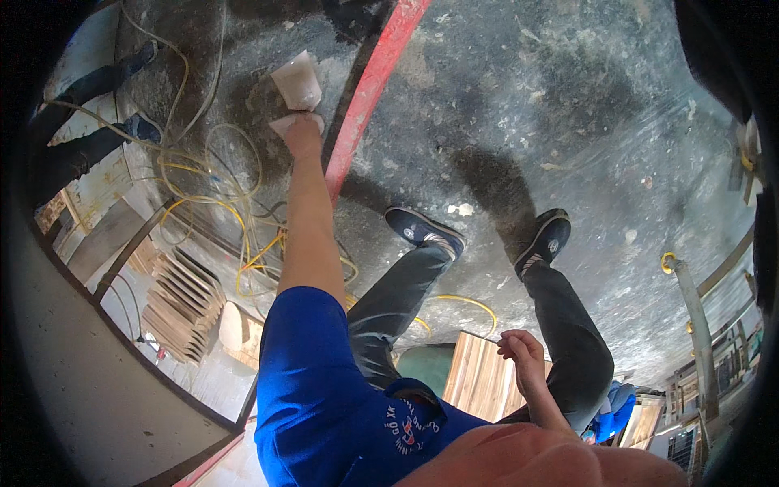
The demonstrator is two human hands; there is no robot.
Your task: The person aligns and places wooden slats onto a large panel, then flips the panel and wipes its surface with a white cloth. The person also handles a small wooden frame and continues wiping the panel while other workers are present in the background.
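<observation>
Head view: we look down on a grey concrete floor [568, 105].
Landmark: red pipe [369, 89] across that floor.
Left hand [302, 134]: left of the pipe, fingers clenched on a pale cloth [297, 81] against the floor.
Yellow cables [203, 203]: further left of the pipe.
Right hand [523, 353]: well right of the pipe, fingers loosely curled, grasping nothing, above a wooden board [479, 377].

Bare concrete floor [568, 105] lies open right of the red pipe [369, 89]. Left of the pipe, tangled yellow cables [227, 203] and stacked wooden slats [182, 304] crowd the ground.
</observation>
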